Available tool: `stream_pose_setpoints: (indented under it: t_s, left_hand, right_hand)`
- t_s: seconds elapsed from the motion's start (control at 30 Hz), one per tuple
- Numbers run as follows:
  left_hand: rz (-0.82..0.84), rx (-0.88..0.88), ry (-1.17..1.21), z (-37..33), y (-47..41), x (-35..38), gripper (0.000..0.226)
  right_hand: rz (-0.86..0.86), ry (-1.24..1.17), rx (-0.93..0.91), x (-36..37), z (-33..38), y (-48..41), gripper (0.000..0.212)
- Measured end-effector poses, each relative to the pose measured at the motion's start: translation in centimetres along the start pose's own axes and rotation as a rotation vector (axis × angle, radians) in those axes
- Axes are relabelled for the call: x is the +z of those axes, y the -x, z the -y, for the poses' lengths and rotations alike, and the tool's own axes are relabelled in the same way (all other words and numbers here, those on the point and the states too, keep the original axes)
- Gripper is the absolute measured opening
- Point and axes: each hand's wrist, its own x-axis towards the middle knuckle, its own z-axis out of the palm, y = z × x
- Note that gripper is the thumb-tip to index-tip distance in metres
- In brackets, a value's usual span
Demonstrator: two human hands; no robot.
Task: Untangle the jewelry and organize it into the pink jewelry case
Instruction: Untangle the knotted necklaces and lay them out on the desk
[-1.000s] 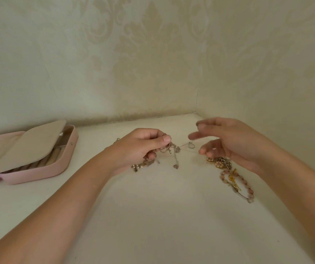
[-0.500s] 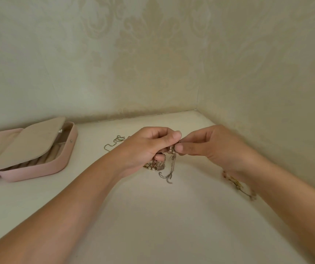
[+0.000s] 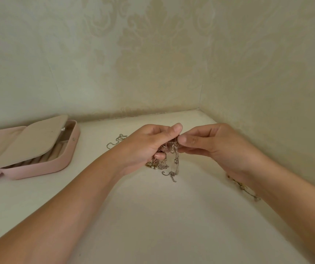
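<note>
A tangle of thin silver and gold chains (image 3: 169, 159) hangs just above the white surface. My left hand (image 3: 149, 143) grips its top with curled fingers. My right hand (image 3: 208, 143) pinches the same clump from the right, thumb and forefinger meeting it. Loose ends with a clasp dangle down to the table. A separate silver chain (image 3: 116, 142) lies behind my left wrist. A beaded bracelet (image 3: 244, 187) lies under my right wrist, mostly hidden. The pink jewelry case (image 3: 38, 164) lies open at the left, a beige inner flap tilted over its slots.
The white tabletop (image 3: 153, 216) sits in a corner. Patterned beige walls (image 3: 153, 63) close it off behind and on the right, close to my right hand.
My right hand moved left from an open, spread pose and now pinches the tangle beside my left hand. The bracelet on the right became covered by my right wrist.
</note>
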Motion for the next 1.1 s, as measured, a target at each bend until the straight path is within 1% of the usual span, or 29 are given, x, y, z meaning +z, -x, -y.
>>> stream_pose_setpoints:
  t_s: [0.1,0.13,0.2,0.27,0.33,0.4,0.43,0.47,0.6,0.7,0.73,0.8,0.83,0.9,0.97,1.0,1.1]
  left_hand:
    - [0.017,-0.022,-0.005,-0.1,0.0,0.0,0.037]
    - [0.030,-0.023,-0.009,-0.1,0.1,0.1,0.038]
    - [0.033,-0.030,-0.012,0.0,0.1,0.1,0.038]
    - [0.018,-0.050,0.008,0.1,0.0,0.1,0.044]
    - [0.026,-0.066,-0.004,0.3,-0.1,0.2,0.053]
    - [0.049,-0.071,-0.025,0.4,-0.1,0.2,0.054]
    - [0.062,-0.065,-0.030,0.4,-0.1,0.2,0.051]
    - [0.074,-0.054,-0.029,0.3,-0.1,0.2,0.047]
    - [0.082,-0.008,-0.050,-0.3,0.3,0.0,0.034]
    - [0.129,0.015,-0.097,-0.4,0.4,-0.5,0.031]
    - [0.142,0.007,-0.099,-0.5,0.4,-0.6,0.033]
    - [0.164,-0.027,-0.141,-0.6,0.5,-0.9,0.021]
    - [0.169,-0.044,-0.195,-0.5,0.5,-0.9,0.022]
    - [0.145,-0.064,-0.302,-0.4,0.5,-0.7,0.027]
    - [0.070,-0.069,-0.323,-0.3,0.4,-0.6,0.031]
    - [0.021,-0.072,-0.306,-0.3,0.4,-0.5,0.029]
    - [-0.138,-0.030,-0.339,0.1,0.1,-0.5,0.016]
  right_hand:
    - [-0.064,0.083,0.007,0.1,0.1,0.0,0.009]
    - [-0.082,0.125,-0.005,0.1,0.1,0.0,0.006]
    - [-0.103,0.140,-0.019,0.1,-0.1,-0.2,0.007]
    - [-0.108,0.089,-0.013,0.1,0.0,-0.2,0.008]
    - [-0.042,0.090,-0.009,0.0,0.1,-0.1,0.010]
    - [0.150,0.058,-0.002,0.3,0.2,0.0,0.009]
    - [0.236,0.017,0.000,0.4,0.1,0.1,0.013]
    - [0.287,-0.031,0.006,0.4,0.0,0.1,0.018]
    - [0.314,-0.241,0.064,0.2,-0.1,-0.1,0.026]
    - [0.278,-0.480,0.136,0.3,0.1,-0.2,0.010]
    - [0.250,-0.549,0.155,0.3,0.2,-0.2,0.008]
    - [0.187,-0.641,0.176,0.3,0.1,-0.3,0.008]
    - [0.156,-0.665,0.175,0.2,0.0,-0.4,0.009]
    - [0.109,-0.691,0.156,0.1,-0.1,-0.6,0.007]
    - [0.085,-0.698,0.125,0.0,-0.1,-0.7,0.004]
    - [0.085,-0.676,0.107,0.0,-0.2,-0.8,0.003]
    - [0.093,-0.491,0.029,0.1,-0.8,-0.8,0.006]
